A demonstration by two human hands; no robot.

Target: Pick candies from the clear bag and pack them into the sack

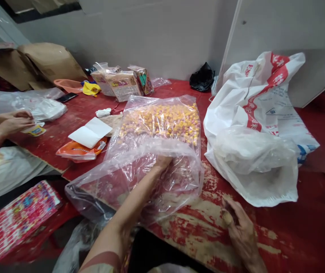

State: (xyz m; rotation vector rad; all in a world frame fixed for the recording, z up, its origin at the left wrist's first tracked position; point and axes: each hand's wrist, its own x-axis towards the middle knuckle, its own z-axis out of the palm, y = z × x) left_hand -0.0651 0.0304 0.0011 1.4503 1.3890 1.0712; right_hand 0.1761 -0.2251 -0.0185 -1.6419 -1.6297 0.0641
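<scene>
A large clear plastic bag (139, 178) lies open toward me on the worn red table (293, 227), its far half filled with small yellow and pink candies (165, 121). My left hand (162, 163) reaches deep inside the bag's mouth, its fingers hidden behind crinkled plastic near the candies. My right hand (240, 231) rests on the table's near edge to the right of the bag, fingers curled in a loose pinch on something small that I cannot make out.
A big white sack with red print (261, 125) holds a clear liner at right. Another person's hands (14, 121) work at the left edge by a plastic bag. White paper (90, 131), an orange packet, boxed goods (122, 83) and a patterned packet (17, 218) lie around.
</scene>
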